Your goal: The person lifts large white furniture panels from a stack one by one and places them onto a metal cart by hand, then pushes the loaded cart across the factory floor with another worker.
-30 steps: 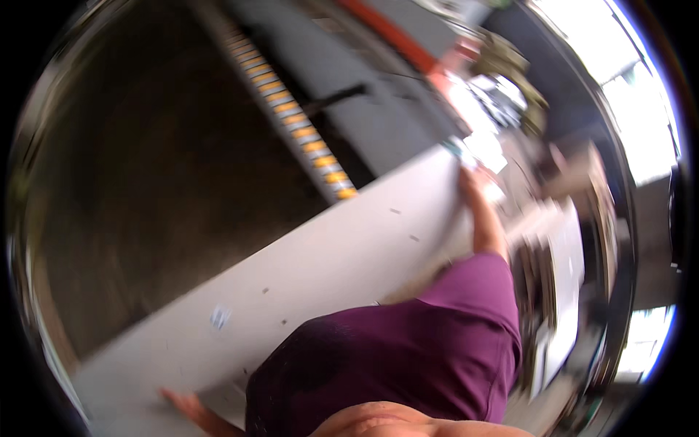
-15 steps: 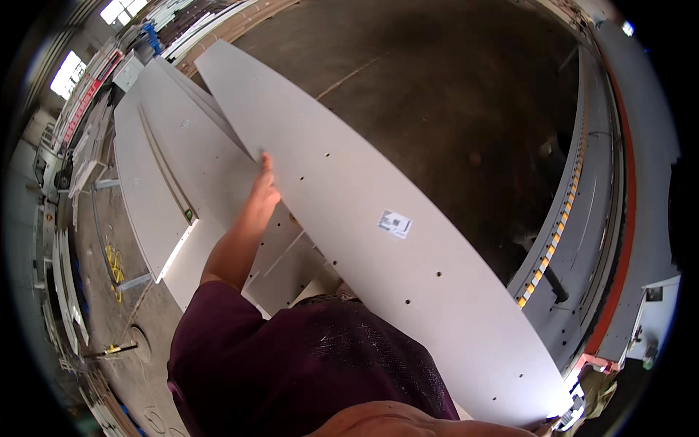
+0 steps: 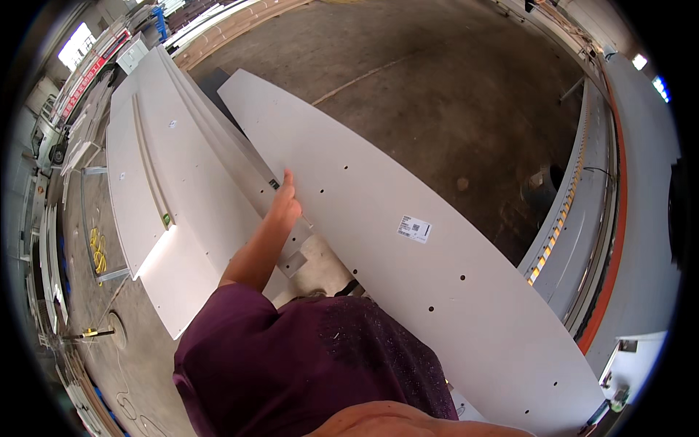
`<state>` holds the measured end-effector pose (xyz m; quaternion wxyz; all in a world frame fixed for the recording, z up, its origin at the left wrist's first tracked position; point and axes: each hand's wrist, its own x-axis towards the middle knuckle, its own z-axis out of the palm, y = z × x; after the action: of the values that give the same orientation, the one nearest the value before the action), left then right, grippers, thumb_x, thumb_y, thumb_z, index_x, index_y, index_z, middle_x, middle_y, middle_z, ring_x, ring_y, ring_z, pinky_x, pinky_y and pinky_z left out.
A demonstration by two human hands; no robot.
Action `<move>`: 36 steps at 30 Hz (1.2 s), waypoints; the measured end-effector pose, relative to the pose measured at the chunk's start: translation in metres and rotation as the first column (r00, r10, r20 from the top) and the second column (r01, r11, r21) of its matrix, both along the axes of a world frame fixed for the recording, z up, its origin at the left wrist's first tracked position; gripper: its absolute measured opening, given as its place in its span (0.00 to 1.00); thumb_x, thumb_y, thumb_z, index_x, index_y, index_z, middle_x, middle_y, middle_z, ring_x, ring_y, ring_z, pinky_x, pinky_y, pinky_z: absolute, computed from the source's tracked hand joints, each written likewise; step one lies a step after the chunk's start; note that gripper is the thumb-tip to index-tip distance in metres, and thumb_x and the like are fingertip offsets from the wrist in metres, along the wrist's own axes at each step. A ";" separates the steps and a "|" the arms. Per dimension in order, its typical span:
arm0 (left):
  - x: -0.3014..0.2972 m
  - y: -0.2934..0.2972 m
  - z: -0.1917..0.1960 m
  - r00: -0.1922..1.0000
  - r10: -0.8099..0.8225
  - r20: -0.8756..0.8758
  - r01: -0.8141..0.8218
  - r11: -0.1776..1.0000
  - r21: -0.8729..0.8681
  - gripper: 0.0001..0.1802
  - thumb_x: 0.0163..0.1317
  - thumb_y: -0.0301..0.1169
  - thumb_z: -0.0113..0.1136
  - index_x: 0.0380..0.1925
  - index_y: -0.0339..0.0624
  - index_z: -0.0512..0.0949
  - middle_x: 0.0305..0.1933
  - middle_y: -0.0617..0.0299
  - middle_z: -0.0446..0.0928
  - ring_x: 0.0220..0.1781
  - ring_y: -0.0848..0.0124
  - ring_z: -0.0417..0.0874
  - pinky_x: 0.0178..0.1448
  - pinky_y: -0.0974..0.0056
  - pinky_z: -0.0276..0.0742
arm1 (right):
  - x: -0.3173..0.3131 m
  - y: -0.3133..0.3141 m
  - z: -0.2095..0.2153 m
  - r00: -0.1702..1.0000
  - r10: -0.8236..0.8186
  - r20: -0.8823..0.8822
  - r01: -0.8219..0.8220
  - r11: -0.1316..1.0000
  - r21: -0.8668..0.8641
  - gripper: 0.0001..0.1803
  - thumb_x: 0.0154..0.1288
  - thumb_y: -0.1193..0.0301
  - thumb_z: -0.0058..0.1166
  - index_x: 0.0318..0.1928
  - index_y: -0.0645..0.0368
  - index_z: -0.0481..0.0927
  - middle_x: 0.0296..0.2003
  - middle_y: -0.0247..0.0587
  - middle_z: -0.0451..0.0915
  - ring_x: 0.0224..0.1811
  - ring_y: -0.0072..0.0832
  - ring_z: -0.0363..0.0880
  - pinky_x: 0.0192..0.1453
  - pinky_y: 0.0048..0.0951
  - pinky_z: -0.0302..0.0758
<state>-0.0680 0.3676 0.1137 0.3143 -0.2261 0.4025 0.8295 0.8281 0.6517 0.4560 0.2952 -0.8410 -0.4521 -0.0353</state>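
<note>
A long white board (image 3: 378, 189) with drilled holes and a white label (image 3: 413, 229) slants across the middle, tilted on its edge. My left hand (image 3: 290, 200) grips its left edge partway along; the thumb side shows, and the other fingers are hidden behind the board. My right hand is out of sight; only bare skin of the right arm or shoulder (image 3: 408, 421) shows at the lower edge. Left of the board lies a stack of more white boards (image 3: 196, 182), some with labels and holes.
On the right runs a long grey machine (image 3: 590, 218) with a yellow-and-white striped strip and a red band. A metal stand (image 3: 91, 218) supports the stack at left, near a coiled yellow cord (image 3: 97, 250). More sheet material (image 3: 233, 29) lies at the far left.
My left hand and the held board have shifted right relative to the stack, and the gap between them is wider. The whole view has also shifted slightly.
</note>
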 end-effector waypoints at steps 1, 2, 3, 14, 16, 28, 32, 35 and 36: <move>-0.006 0.007 -0.016 1.000 0.024 0.004 -0.024 0.999 -0.047 0.36 0.68 0.56 0.47 0.66 0.40 0.62 0.69 0.57 0.64 0.69 0.58 0.65 0.70 0.42 0.61 | -0.005 0.013 0.011 1.000 0.011 -0.007 -0.011 1.000 0.011 0.37 0.67 0.40 0.44 0.43 0.67 0.82 0.24 0.45 0.76 0.26 0.38 0.71 0.32 0.41 0.70; -0.011 0.012 -0.031 0.999 0.047 0.006 -0.046 0.994 -0.094 0.36 0.67 0.56 0.49 0.63 0.40 0.65 0.67 0.56 0.67 0.68 0.58 0.67 0.70 0.42 0.61 | -0.017 0.026 0.017 1.000 0.028 -0.010 -0.028 1.000 0.010 0.38 0.67 0.39 0.44 0.43 0.68 0.82 0.24 0.45 0.76 0.26 0.38 0.70 0.32 0.41 0.70; -0.016 0.019 -0.038 0.997 0.071 0.007 -0.069 0.988 -0.139 0.35 0.66 0.57 0.51 0.61 0.40 0.68 0.65 0.56 0.70 0.66 0.58 0.69 0.69 0.43 0.62 | -0.032 0.038 0.020 0.999 0.046 -0.013 -0.046 0.999 -0.006 0.38 0.67 0.39 0.44 0.43 0.68 0.82 0.24 0.45 0.76 0.26 0.38 0.70 0.32 0.41 0.70; -0.089 0.071 -0.039 0.919 -0.260 -0.295 -0.187 0.371 -0.910 0.40 0.58 0.50 0.65 0.62 0.34 0.64 0.68 0.47 0.64 0.70 0.54 0.64 0.71 0.46 0.57 | -0.084 0.183 -0.079 0.876 0.483 0.015 -0.440 0.810 -0.388 0.38 0.69 0.40 0.39 0.45 0.67 0.81 0.28 0.49 0.79 0.29 0.38 0.76 0.34 0.43 0.71; -0.076 0.102 0.007 0.636 -0.735 -0.236 -0.410 -0.063 -0.910 0.40 0.58 0.45 0.65 0.63 0.33 0.62 0.67 0.42 0.64 0.70 0.51 0.62 0.72 0.47 0.55 | -0.100 0.199 -0.115 0.842 0.539 0.012 -0.481 0.762 -0.434 0.37 0.70 0.41 0.38 0.44 0.67 0.81 0.30 0.51 0.80 0.31 0.38 0.77 0.36 0.43 0.72; -0.017 0.218 0.006 -0.183 -0.982 -0.043 -0.351 0.106 -0.930 0.35 0.70 0.59 0.31 0.74 0.61 0.48 0.79 0.61 0.41 0.80 0.61 0.38 0.77 0.41 0.34 | -0.448 0.122 -0.230 0.698 0.702 -0.140 -0.670 0.573 -0.471 0.27 0.59 0.51 0.59 0.36 0.68 0.83 0.28 0.56 0.82 0.30 0.46 0.79 0.39 0.45 0.74; -0.065 0.179 -0.062 0.034 -0.999 -0.028 -0.336 0.015 -0.942 0.36 0.71 0.58 0.29 0.74 0.56 0.47 0.79 0.57 0.37 0.80 0.61 0.36 0.79 0.46 0.32 | -0.528 0.090 -0.302 0.606 0.691 -0.394 -0.793 0.482 -0.373 0.30 0.56 0.51 0.63 0.40 0.72 0.81 0.32 0.53 0.83 0.32 0.39 0.79 0.40 0.41 0.74; -0.074 0.163 -0.088 0.025 -0.997 0.078 -0.244 -0.081 -0.966 0.38 0.70 0.56 0.36 0.74 0.53 0.46 0.79 0.52 0.38 0.80 0.57 0.37 0.79 0.50 0.38 | -0.574 0.085 -0.377 0.410 0.595 -0.691 -0.908 0.342 -0.243 0.31 0.57 0.51 0.65 0.44 0.71 0.80 0.35 0.40 0.81 0.35 0.26 0.73 0.42 0.33 0.72; -0.073 0.157 -0.091 0.009 -0.992 0.128 -0.195 -0.128 -0.972 0.38 0.70 0.55 0.38 0.74 0.52 0.45 0.79 0.52 0.38 0.80 0.56 0.38 0.79 0.50 0.40 | -0.597 0.082 -0.394 0.299 0.484 -0.822 -0.941 0.293 -0.170 0.28 0.59 0.54 0.65 0.46 0.68 0.80 0.37 0.36 0.80 0.36 0.22 0.73 0.42 0.29 0.72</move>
<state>-0.1410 0.5244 0.0230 0.1916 0.3450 0.9156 0.0768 0.2316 0.7333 0.0616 0.0984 -0.5064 -0.6534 0.5541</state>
